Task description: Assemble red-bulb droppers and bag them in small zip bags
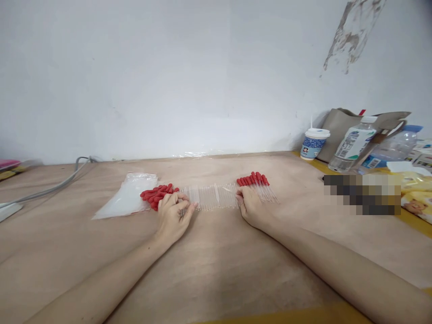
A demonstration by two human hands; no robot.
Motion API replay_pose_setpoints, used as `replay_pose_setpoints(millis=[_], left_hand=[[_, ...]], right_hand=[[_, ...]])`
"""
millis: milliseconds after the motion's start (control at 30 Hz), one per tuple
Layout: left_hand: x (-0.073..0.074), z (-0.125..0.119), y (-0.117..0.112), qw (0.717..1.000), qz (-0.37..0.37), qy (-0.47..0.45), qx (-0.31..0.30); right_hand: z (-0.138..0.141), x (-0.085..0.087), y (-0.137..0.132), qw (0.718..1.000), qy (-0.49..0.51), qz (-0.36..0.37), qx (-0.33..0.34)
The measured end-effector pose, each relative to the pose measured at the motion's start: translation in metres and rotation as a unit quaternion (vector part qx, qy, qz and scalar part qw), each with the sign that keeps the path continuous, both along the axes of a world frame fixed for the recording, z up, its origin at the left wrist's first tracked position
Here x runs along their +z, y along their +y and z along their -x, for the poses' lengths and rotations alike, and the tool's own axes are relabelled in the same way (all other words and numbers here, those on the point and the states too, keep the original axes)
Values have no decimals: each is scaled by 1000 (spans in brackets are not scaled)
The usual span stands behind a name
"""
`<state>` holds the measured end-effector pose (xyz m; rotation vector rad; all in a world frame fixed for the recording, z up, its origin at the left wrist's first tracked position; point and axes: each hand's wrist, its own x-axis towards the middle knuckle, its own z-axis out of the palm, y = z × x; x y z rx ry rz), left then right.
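Observation:
Several clear glass droppers with red rubber bulbs lie on a wooden table point(216, 261). One bunch of red-bulbed droppers point(157, 194) lies at the left, its glass tubes point(211, 197) reaching toward the middle. A second bunch point(254, 181) lies at the right. My left hand point(173, 216) rests with curled fingers on the left bunch, next to its red bulbs. My right hand point(249, 206) has its fingers closed against the right bunch, just below the bulbs. A clear plastic bag point(126, 200) lies flat to the left of the left bunch.
A grey cable point(50, 189) runs along the far left. At the far right stand a paper cup with a lid point(313, 144), a plastic water bottle point(353, 144), a beige bag point(340, 130) and yellow packets point(413, 193). A white wall stands behind the table.

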<state>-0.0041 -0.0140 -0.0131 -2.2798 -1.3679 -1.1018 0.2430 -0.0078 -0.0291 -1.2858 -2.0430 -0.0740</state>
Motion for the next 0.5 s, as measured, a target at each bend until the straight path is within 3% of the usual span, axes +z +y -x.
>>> replay_pose_setpoints(millis=[133, 300, 500], left_hand=[[20, 18, 15, 997, 4, 19, 69], [50, 65, 48, 978, 186, 14, 97], [64, 101, 61, 934, 336, -15, 120]], right_hand=[[1, -3, -1, 998, 6, -12, 64], [0, -5, 1, 996, -1, -30, 88], [1, -1, 0, 997, 6, -8, 77]])
